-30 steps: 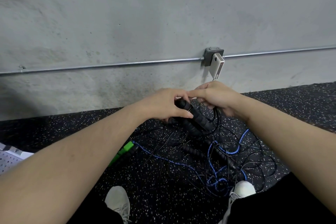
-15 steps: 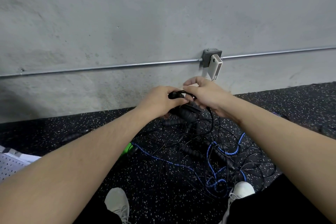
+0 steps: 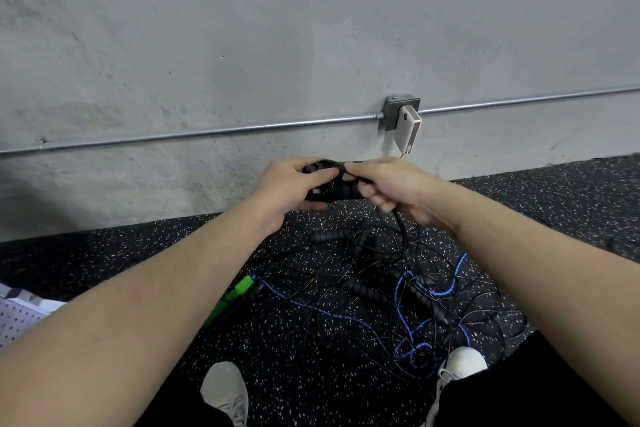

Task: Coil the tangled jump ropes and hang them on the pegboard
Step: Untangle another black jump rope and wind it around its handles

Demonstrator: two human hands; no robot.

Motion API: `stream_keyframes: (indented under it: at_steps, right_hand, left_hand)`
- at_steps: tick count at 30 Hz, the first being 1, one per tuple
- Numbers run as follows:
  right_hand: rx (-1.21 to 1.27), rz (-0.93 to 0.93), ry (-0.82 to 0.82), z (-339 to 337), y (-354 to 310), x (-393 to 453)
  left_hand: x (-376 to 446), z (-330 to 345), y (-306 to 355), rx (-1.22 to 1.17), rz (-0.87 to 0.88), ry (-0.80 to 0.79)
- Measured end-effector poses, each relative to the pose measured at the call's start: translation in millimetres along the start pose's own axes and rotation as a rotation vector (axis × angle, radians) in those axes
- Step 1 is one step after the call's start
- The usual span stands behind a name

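Observation:
My left hand (image 3: 289, 189) grips the black ribbed handles (image 3: 337, 189) of a jump rope, held level in front of the wall. My right hand (image 3: 391, 189) pinches the thin black cord over the handles, and the cord (image 3: 401, 225) drops from it to the floor. Below lies a tangle of black ropes (image 3: 374, 274) with several ribbed handles, a blue rope (image 3: 412, 322) and a green handle (image 3: 230, 298). A corner of the white pegboard (image 3: 17, 319) shows at the left edge.
A grey concrete wall carries a metal conduit (image 3: 207, 132) and an outlet box with a white adapter (image 3: 408, 128). The floor is black speckled rubber (image 3: 277, 340). My two white shoes (image 3: 225, 392) stand at the bottom.
Both hands have lifted the black handles up off the floor pile toward the wall. The right hand has brought the cord across the top of the handles.

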State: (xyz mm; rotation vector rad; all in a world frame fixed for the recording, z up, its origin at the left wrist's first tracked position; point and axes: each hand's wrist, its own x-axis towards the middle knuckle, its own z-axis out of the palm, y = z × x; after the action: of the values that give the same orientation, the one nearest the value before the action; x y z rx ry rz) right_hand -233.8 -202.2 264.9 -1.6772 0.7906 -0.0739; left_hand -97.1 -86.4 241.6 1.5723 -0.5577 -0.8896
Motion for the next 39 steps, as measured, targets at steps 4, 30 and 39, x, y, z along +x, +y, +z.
stream_keyframes:
  at_steps: [4,30,39]
  right_hand:
    - [-0.056,0.0,0.025,0,1,-1]
    - [0.408,-0.106,0.026,8,5,13]
    - [0.305,-0.109,0.012,9,14,14]
  left_hand:
    - [-2,1,0,-0.133,-0.048,-0.019]
    - [-10,1,19,-0.747,-0.164,0.001]
    - [-15,-1,18,-0.444,-0.141,-0.058]
